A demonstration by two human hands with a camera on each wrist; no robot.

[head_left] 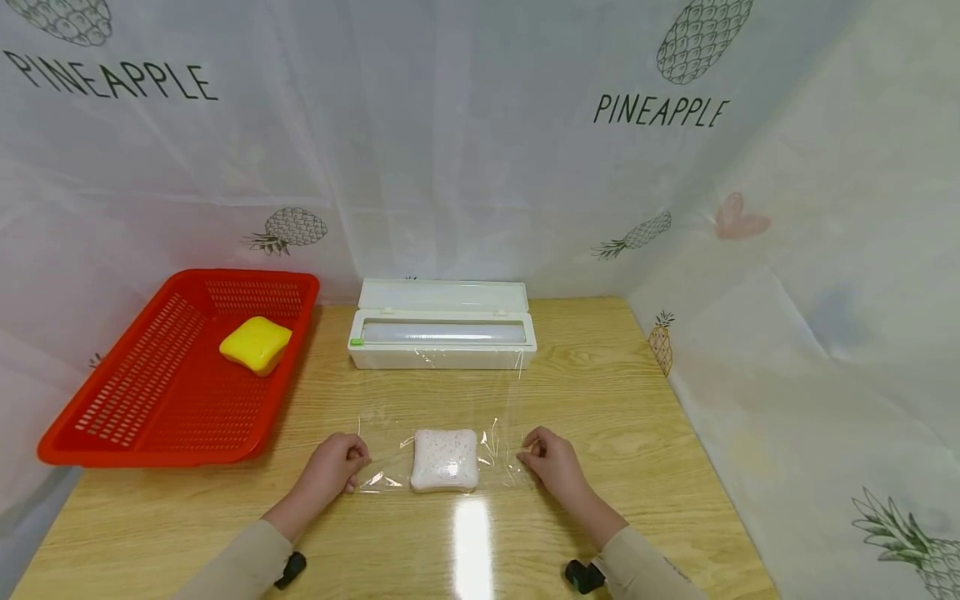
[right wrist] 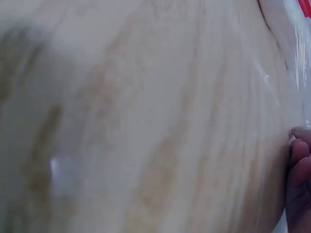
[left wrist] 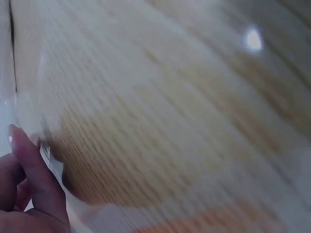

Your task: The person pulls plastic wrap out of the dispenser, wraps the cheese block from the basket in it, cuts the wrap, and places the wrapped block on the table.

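A sheet of clear cling film stretches from a white cling film dispenser toward the front of the table. My left hand pinches its left edge; in the left wrist view, the thumb and fingers of my left hand meet at the film. On the other side, my right hand pinches the right edge, and the right wrist view shows only part of the right hand. Between my hands lies a pale, speckled, sponge-like block, with film over or around it.
To the left stands a red slotted plastic basket with a yellow sponge-like block in it. The dispenser's lid is raised. Pineapple-print cloth hangs behind and at the right of the wooden table.
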